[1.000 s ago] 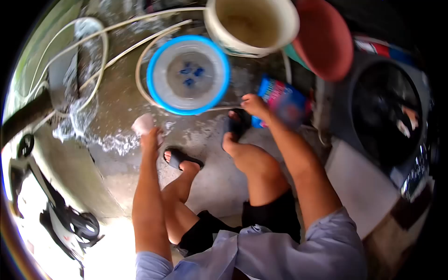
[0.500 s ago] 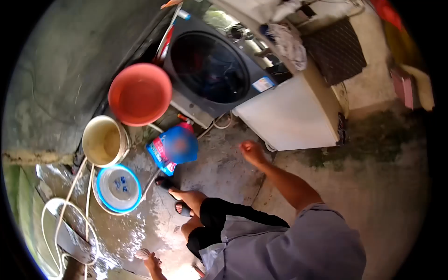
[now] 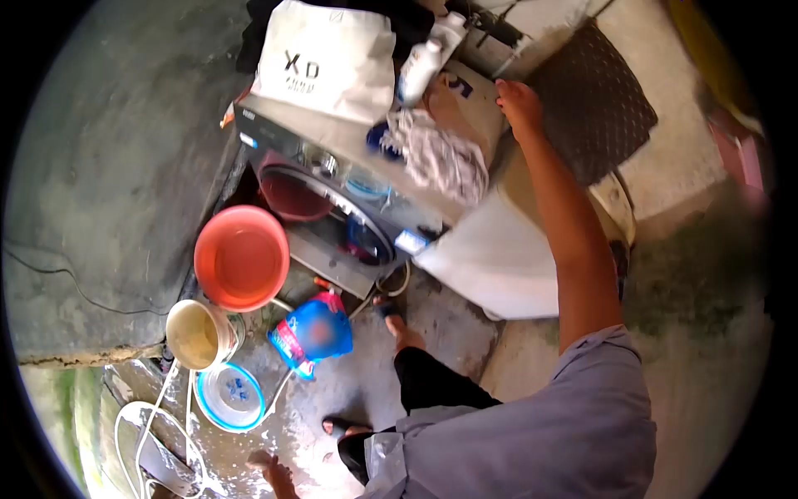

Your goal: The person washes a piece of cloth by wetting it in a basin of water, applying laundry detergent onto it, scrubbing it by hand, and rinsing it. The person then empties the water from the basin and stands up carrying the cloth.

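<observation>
Low in the view, my left hand (image 3: 278, 476) is closed on a small pale object (image 3: 259, 460) that is too blurred to name. My right hand (image 3: 517, 104) is raised over the top of the white cabinet (image 3: 499, 258), beside a brown patterned mat (image 3: 592, 104); its fingers are curled, and I cannot make out anything in them. Left of it, a crumpled striped cloth (image 3: 436, 158) lies on top of the washing machine (image 3: 332, 200), near white bottles (image 3: 420, 71) and a white bag (image 3: 324, 62) with dark letters.
On the wet floor stand a red basin (image 3: 241, 258), a cream bucket (image 3: 195, 335), a blue-rimmed tub (image 3: 230, 397) with blue items in it, and a blue and pink detergent bag (image 3: 312, 335). A pale hose (image 3: 125, 441) loops at the lower left.
The view has turned toward the washing machine and its top. My right hand has moved from beside the detergent bag up over the cabinet. My left hand still holds the pale object.
</observation>
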A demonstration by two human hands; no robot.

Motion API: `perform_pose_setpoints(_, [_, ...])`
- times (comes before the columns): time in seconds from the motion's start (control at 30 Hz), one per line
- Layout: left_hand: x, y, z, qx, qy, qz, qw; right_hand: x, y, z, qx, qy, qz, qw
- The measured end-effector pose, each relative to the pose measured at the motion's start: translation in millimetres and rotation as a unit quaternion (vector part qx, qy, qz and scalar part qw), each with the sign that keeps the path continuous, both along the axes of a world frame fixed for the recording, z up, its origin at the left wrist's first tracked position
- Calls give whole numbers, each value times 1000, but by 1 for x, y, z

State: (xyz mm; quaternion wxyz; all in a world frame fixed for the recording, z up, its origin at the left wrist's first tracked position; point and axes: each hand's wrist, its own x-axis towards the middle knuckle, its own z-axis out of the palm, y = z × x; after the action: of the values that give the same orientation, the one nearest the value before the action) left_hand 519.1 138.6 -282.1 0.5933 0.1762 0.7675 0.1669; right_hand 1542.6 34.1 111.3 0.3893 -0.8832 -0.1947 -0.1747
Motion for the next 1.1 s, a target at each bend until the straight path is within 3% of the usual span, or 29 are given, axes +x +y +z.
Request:
perform_pose_setpoints(0.07, [54,-17,16,3,-10,40,999,90,37,5,-29,16,2,999])
perform_pose_setpoints(0.1, [63,-25,4,-7,21,57,998,125,53,1,-32,-20,-30,999])
perform_pose_setpoints(0.17, [103,-45,8,-4,-22,139,990,186,98,3,-25,-105,-85,991])
perform_pose_setpoints(0.2, [115,-57,15,8,-74,139,987,208,110,23,-75,16,-56,996])
perform_pose_setpoints(0.27, [185,-63,61,25,-37,154,987,276,138,12,-35,-57,-88,994])
perform_pose_setpoints(0.33, [213,-78,81,8,2,147,989,348,154,13,-142,-97,-161,972])
perform_pose_setpoints(0.37, [204,-94,76,23,-39,129,991,365,165,10,-174,-91,-156,968])
perform_pose_setpoints(0.4, [220,-94,104,12,-50,129,990,375,172,-1,-200,-73,-127,969])
perform_pose_setpoints(0.43, [257,-86,131,-12,17,173,985,386,177,-7,-225,-58,-108,967])
perform_pose_setpoints(0.57, [256,-100,138,21,11,189,982,399,191,-48,-279,-15,-55,959])
perform_pose_setpoints(0.6, [253,-97,140,-24,27,181,983,396,194,-53,-284,-7,-51,958])
perform_pose_setpoints(0.63, [243,-106,129,40,-18,182,982,400,192,-62,-287,1,-46,957])
perform_pose_setpoints(0.7, [268,-81,139,-28,81,167,982,395,195,-69,-289,9,-37,957])
perform_pose_setpoints(0.83, [270,-58,135,-26,35,159,986,379,176,-78,-289,19,-35,957])
perform_pose_setpoints(0.97, [238,-48,123,19,-2,116,993,326,141,-87,-268,14,-31,963])
perform_pose_setpoints(1.1, [170,-46,88,13,-17,162,987,221,46,-68,-195,-9,-52,979])
